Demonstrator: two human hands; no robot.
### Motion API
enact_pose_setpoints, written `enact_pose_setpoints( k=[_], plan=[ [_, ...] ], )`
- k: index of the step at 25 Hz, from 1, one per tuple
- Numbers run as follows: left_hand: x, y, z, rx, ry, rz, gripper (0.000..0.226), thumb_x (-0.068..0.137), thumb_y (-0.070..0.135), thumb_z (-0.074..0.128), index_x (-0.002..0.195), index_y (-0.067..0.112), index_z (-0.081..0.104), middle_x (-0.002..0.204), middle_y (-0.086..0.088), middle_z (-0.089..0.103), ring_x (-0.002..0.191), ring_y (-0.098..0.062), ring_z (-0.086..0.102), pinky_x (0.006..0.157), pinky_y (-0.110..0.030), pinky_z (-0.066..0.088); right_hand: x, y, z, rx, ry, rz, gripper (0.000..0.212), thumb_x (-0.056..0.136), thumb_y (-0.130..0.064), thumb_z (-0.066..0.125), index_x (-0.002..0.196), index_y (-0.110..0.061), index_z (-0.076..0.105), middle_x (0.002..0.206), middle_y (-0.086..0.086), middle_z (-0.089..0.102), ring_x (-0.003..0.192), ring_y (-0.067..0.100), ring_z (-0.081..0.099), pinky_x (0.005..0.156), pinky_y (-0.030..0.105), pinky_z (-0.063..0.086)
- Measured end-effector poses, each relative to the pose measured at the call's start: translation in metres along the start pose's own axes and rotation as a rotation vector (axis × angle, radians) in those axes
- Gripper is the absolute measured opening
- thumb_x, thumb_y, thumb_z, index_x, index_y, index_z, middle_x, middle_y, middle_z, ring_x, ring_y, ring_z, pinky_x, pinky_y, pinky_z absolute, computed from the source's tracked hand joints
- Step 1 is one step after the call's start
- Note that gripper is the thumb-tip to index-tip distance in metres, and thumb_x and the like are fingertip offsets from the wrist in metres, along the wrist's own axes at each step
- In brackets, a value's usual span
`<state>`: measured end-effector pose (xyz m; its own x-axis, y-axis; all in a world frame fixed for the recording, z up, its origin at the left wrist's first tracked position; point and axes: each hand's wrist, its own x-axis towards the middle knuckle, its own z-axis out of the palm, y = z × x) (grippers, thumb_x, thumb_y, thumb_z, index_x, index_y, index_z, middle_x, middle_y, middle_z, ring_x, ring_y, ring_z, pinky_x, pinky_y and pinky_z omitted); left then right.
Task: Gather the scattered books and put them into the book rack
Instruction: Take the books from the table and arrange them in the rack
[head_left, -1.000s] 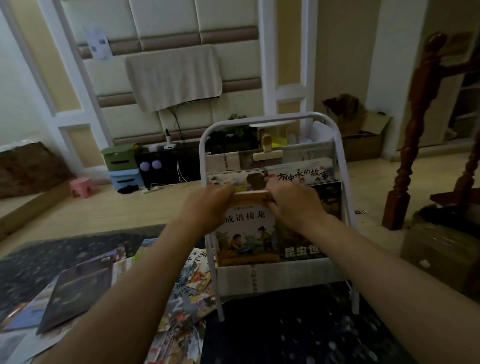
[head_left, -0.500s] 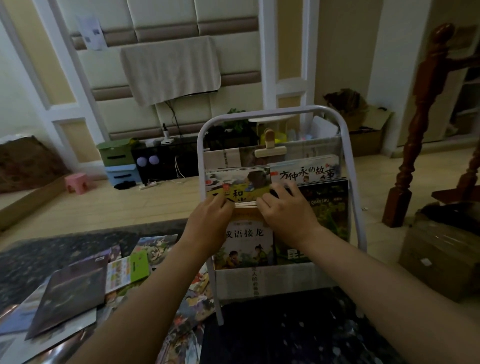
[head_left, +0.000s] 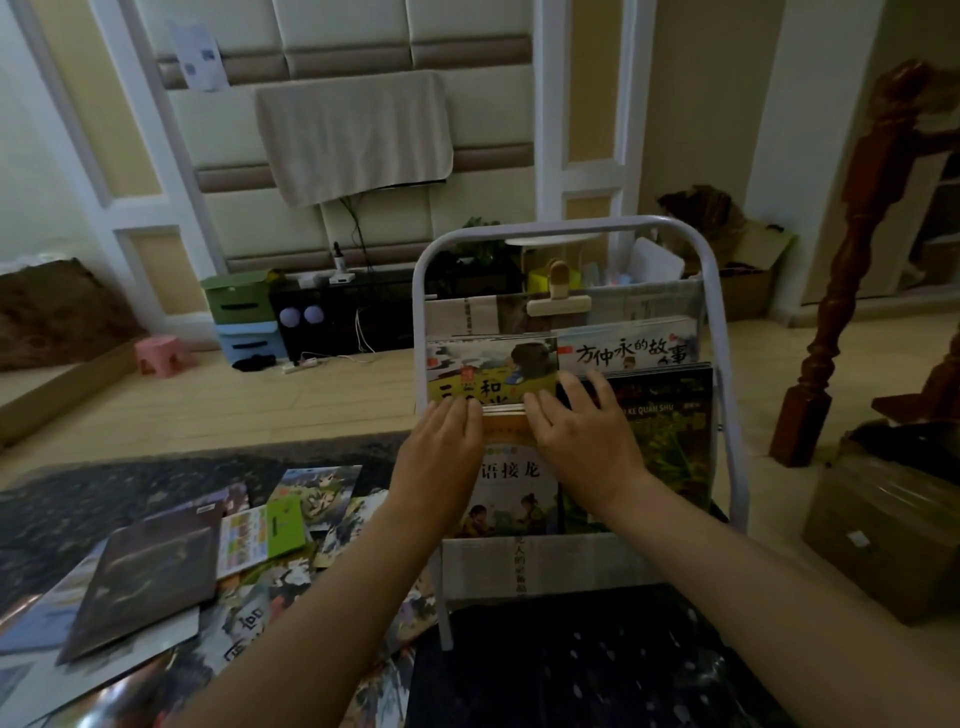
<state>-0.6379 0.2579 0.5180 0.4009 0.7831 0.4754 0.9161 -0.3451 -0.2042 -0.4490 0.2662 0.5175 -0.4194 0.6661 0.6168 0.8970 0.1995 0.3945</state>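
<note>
Reaching into the book rack (head_left: 550, 224), we have both hands at the top of its front pocket, side by side with a narrow gap between them. Our left hand (head_left: 439, 447) lies with straight fingers over the upper edge of the orange book (head_left: 511, 488), which stands upright in the left half of that pocket. Our right hand (head_left: 582, 441) has its fingers spread and flat. They touch the same edge and reach onto the dark green book (head_left: 670, 447), which stands just beside it in the rack's right half. Neither hand is curled round anything; the thumbs are hidden, so we cannot tell whether they press the covers. In the pocket behind, a yellow book (head_left: 483, 376) and a white-titled book (head_left: 628, 348) stand upright. A wooden clip (head_left: 558, 304) sits on the rack's rear cloth edge. To the left of the rack, the scattered books (head_left: 208, 561) lie overlapping on the dark mat (head_left: 571, 665), which also spreads in front of the rack.
</note>
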Motion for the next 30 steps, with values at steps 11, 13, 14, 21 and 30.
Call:
enact_pose_setpoints(
  k=[11, 13, 14, 21, 30],
  plan=[
    [-0.081, -0.088, 0.002, -0.322, 0.073, -0.169, 0.055, 0.092, 0.008, 0.053, 0.145, -0.002, 0.040, 0.145, -0.020, 0.047, 0.133, -0.033, 0.046, 0.108, -0.043, 0.042, 0.029, -0.085, -0.058, 0.166, 0.059, -0.038, 0.026, 0.086, -0.014, 0.051, 0.108, -0.005, 0.063, 0.106, 0.019, 0.062, 0.100, 0.038, 0.059, 0.100, 0.057, 0.041],
    [-0.106, -0.112, 0.012, -0.348, -0.001, -0.285, 0.056, 0.094, 0.011, 0.052, 0.147, 0.003, 0.038, 0.149, -0.016, 0.043, 0.136, -0.031, 0.042, 0.109, -0.041, 0.040, 0.036, -0.117, -0.059, 0.270, 0.123, -0.143, 0.022, 0.082, -0.013, 0.049, 0.098, -0.006, 0.062, 0.092, 0.016, 0.062, 0.086, 0.035, 0.059, 0.084, 0.048, 0.048],
    [-0.119, -0.122, 0.016, -0.363, -0.039, -0.346, 0.056, 0.094, 0.012, 0.052, 0.148, 0.005, 0.038, 0.150, -0.014, 0.042, 0.137, -0.030, 0.041, 0.109, -0.041, 0.040, 0.039, -0.133, -0.058, 0.311, 0.122, -0.187, 0.020, 0.082, -0.012, 0.048, 0.096, -0.007, 0.061, 0.088, 0.015, 0.061, 0.080, 0.033, 0.058, 0.076, 0.044, 0.048],
    [-0.226, -0.164, 0.068, -0.488, -0.245, -0.706, 0.056, 0.093, 0.015, 0.053, 0.147, 0.011, 0.040, 0.152, -0.008, 0.040, 0.135, -0.027, 0.042, 0.108, -0.036, 0.038, 0.041, -0.239, -0.020, 0.487, -0.332, -0.231, 0.029, 0.091, -0.009, 0.054, 0.119, -0.008, 0.055, 0.106, 0.012, 0.058, 0.094, 0.031, 0.057, 0.072, 0.036, 0.042],
    [-0.246, -0.188, 0.113, -0.589, -0.132, -0.844, 0.049, 0.089, 0.009, 0.054, 0.137, 0.003, 0.050, 0.142, -0.014, 0.048, 0.128, -0.030, 0.047, 0.104, -0.036, 0.040, 0.053, -0.332, 0.045, 0.562, -0.731, -0.116, 0.035, 0.096, -0.022, 0.054, 0.129, -0.014, 0.046, 0.126, 0.012, 0.053, 0.111, 0.032, 0.055, 0.078, 0.038, 0.047]
  ],
)
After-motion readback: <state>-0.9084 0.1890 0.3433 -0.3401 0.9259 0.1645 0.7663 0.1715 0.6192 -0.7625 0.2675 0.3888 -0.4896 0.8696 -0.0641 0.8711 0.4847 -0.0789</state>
